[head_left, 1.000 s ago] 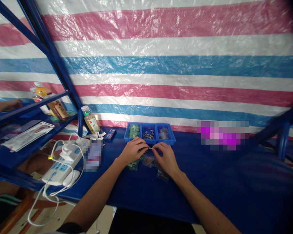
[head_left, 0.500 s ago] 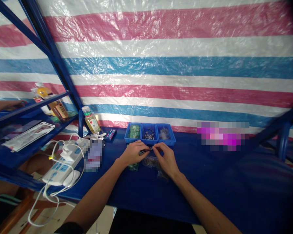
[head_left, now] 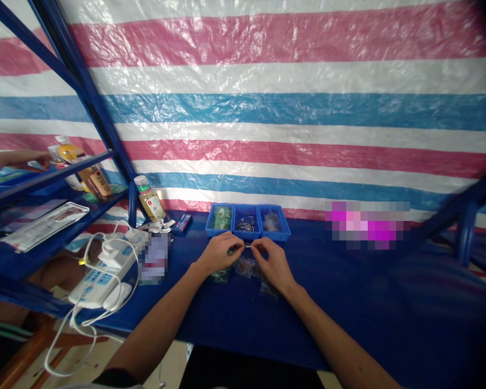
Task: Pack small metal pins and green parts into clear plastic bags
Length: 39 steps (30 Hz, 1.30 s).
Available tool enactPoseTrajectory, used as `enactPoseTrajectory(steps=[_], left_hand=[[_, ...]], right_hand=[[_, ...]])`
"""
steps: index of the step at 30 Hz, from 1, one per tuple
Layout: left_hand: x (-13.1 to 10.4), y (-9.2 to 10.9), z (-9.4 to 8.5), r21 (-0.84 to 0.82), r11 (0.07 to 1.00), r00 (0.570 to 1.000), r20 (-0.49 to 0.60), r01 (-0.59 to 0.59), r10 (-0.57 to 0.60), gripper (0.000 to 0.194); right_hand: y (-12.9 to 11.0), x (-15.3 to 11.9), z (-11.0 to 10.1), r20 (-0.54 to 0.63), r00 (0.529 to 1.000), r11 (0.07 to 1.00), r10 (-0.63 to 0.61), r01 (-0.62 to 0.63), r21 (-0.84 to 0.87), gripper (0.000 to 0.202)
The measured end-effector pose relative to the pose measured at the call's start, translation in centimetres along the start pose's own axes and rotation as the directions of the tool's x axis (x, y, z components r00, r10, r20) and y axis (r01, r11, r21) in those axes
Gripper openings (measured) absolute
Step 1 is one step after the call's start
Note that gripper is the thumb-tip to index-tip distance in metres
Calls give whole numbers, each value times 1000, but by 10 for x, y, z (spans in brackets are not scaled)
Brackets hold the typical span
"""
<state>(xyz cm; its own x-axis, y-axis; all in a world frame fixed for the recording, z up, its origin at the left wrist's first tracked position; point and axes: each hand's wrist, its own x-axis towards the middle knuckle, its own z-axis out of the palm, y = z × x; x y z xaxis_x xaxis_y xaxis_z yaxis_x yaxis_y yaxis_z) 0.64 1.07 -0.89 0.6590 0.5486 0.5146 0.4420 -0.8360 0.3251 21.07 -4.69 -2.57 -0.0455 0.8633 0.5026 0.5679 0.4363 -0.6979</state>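
Note:
My left hand [head_left: 222, 252] and my right hand [head_left: 269, 258] meet just in front of the blue bins, fingertips pinched on the two ends of a small thin metal pin [head_left: 248, 246]. Its exact kind is too small to make out. Behind the hands stand three blue bins: the left bin [head_left: 209, 229] holds green packets, the middle bin [head_left: 246, 236] dark and silvery pins, the right bin [head_left: 285, 227] small clear pieces. Below the hands lie small clear plastic bags [head_left: 247, 267], another bag [head_left: 269, 292] by my right wrist, and a green packet [head_left: 220, 276] partly under my left hand.
A white power strip [head_left: 91, 283] with tangled cables lies at the left. Beside it stand a bottle [head_left: 149, 199] and a small blue box [head_left: 182, 223]. Past the blue frame post, another person's hand [head_left: 40, 159] is over a shelf with bottles [head_left: 99, 185]. A blurred patch covers something at right.
My fingertips have drawn slightly apart, and the thin pin now shows between them. At far left, the other person's hand has moved up and to the right.

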Motion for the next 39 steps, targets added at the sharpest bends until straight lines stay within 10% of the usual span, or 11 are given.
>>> enactPoseTrajectory(steps=[39], left_hand=[[2, 4, -1, 1, 999, 999, 1, -37, 37, 17]], right_hand=[[4, -2, 4, 96, 995, 998, -38, 42, -39, 10]])
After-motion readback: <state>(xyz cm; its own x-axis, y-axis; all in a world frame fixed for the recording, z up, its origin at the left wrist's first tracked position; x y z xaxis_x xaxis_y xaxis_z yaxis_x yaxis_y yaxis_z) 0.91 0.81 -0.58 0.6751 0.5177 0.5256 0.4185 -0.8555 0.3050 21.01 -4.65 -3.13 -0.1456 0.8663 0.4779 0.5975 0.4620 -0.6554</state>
